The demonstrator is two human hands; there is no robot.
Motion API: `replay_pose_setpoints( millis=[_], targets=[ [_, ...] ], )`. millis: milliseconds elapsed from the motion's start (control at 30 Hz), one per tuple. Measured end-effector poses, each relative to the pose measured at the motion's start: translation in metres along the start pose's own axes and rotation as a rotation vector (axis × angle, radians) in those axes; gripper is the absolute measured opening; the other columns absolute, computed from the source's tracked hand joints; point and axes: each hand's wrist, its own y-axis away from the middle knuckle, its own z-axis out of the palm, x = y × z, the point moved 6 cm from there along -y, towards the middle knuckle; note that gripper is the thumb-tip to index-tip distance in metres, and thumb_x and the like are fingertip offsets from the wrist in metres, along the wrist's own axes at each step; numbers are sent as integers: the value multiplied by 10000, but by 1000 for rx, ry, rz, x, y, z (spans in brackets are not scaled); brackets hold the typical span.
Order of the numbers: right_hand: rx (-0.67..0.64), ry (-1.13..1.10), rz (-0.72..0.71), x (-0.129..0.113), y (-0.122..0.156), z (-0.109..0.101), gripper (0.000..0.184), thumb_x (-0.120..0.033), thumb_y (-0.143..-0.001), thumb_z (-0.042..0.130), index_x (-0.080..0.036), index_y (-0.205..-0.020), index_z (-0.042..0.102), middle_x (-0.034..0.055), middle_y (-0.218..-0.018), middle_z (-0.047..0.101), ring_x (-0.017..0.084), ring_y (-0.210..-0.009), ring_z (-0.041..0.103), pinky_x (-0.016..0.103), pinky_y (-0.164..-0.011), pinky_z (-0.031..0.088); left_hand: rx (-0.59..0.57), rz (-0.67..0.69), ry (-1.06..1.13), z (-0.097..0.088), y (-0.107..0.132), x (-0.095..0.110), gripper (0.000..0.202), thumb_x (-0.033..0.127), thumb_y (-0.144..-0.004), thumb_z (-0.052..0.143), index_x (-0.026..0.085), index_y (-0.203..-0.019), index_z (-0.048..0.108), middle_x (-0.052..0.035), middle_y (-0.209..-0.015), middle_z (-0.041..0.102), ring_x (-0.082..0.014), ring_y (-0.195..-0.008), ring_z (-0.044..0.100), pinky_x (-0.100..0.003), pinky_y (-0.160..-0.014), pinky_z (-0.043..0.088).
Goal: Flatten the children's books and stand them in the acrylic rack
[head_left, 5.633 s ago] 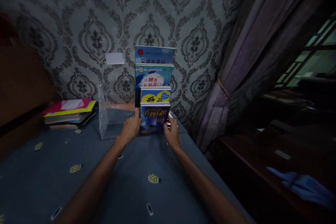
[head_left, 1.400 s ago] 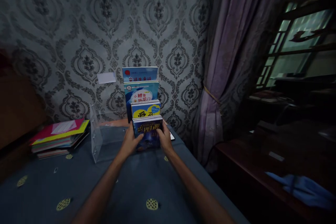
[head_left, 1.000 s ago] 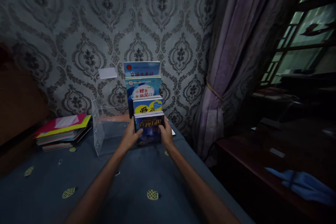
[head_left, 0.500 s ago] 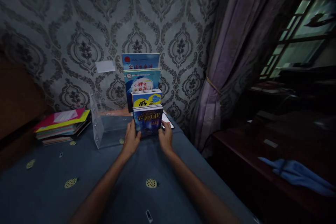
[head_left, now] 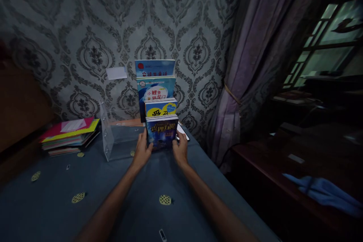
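Both of my hands grip a dark blue book (head_left: 162, 133) by its two sides. My left hand (head_left: 142, 149) is closed on its left edge and my right hand (head_left: 180, 148) on its right edge, thumbs on the front cover. The book stands upright, and its cover lettering looks upside down. Behind it rise a yellow and blue book (head_left: 160, 109), a light blue book (head_left: 156, 87) and a taller blue book (head_left: 155, 67), stepped upward toward the wall. To their left is a clear acrylic rack (head_left: 107, 136), whose right part is hidden by the books.
A stack of books and papers (head_left: 69, 136) lies at the left of the blue tablecloth (head_left: 121, 208). A phone-like white object (head_left: 183, 133) lies behind my right hand. A purple curtain (head_left: 241, 68) hangs at the right, near a dark bench with a blue cloth (head_left: 323, 193).
The whole view has shifted slightly, so everything appears a little further right and lower. My hands keep the same hold on the dark blue book.
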Motion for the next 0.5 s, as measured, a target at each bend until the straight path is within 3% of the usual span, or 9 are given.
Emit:
replay_pose_setpoints(
  millis=[200,367,500],
  targets=[
    [8,-15,-11,2,0,4,553,-185,-726,489,-222,-1261,620,97,-1191,631,278,-1197,517,496,-1114,358,-1,28,34,-2,-2,6,704,316,-876,524,182,-1537,325,-129,-1199,538,-283,-1085,538,-444,-977,455],
    [-15,-20,21,8,4,7,584,-181,-733,485,-235,-1302,608,95,-1235,614,285,-1222,503,476,-1070,414,-13,25,22,-3,-1,8,702,295,-882,507,193,-1547,308,-114,-1174,533,-262,-1033,548,-426,-957,467],
    [-17,-18,12,12,6,6,563,-170,-719,492,-232,-1257,642,85,-1154,642,278,-1127,558,460,-1036,446,-17,33,27,-3,-2,8,712,268,-865,512,185,-1544,315,-117,-1174,523,-261,-1052,537,-420,-968,458]
  ],
)
